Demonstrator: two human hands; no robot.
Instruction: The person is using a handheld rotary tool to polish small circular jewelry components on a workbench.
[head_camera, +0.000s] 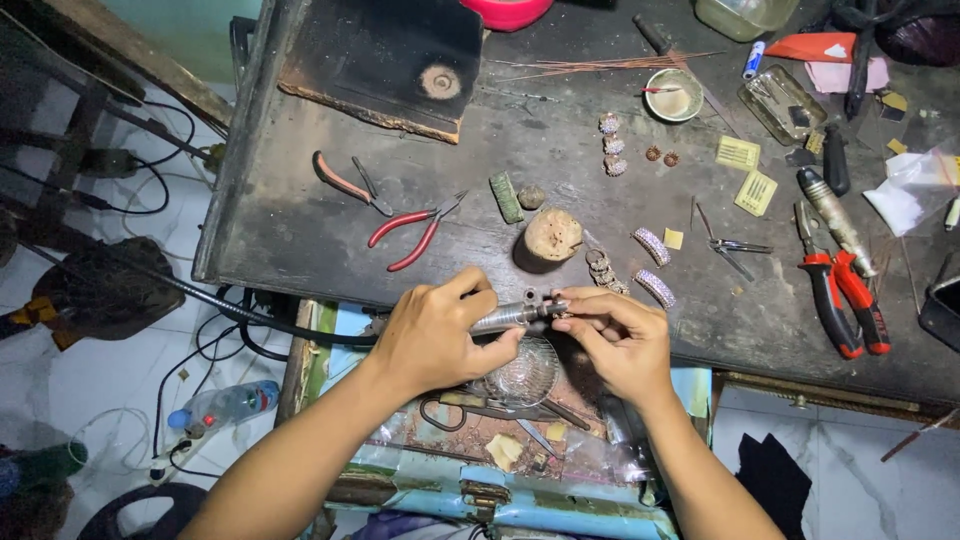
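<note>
As I view the scene from the head camera, the dark desk (300, 230) fills most of the frame, and both hands work just off its near edge, above an open drawer (500, 480) of scraps and shears.

Stage of work. My left hand (440, 335) is clamped around a metal handpiece (505, 317), whose black hose (250, 315) runs off to the left. My right hand (620, 335) has its fingers pinched together at the tool's tip; whether they grip a small piece or only the chuck I cannot tell. I judge the work to be mid-course: the tool is held level and close to the desk edge, while several set pieces lie finished-looking on the desk and loose parts remain beside them.

Counts, largest first.
- One charred board (385, 60) at the far left of the desk.
- One wooden stump (552, 237), just beyond the hands.
- Pliers and cutters: one red-handled pair (415, 230) and one darker pair (345, 183) at left; two red-and-black tools (850, 300) at right.
- One small bowl (673, 95) near the far edge.
- One pair of small scissors (735, 247).
- Two yellow needle cards (747, 172).
- Two curved stone-set bands (653, 265), right of the stump.
- Three stone-set beads in a column (611, 145), and two brown beads (661, 156) beside them.

On the floor at left lies one plastic bottle (225, 405).
</note>
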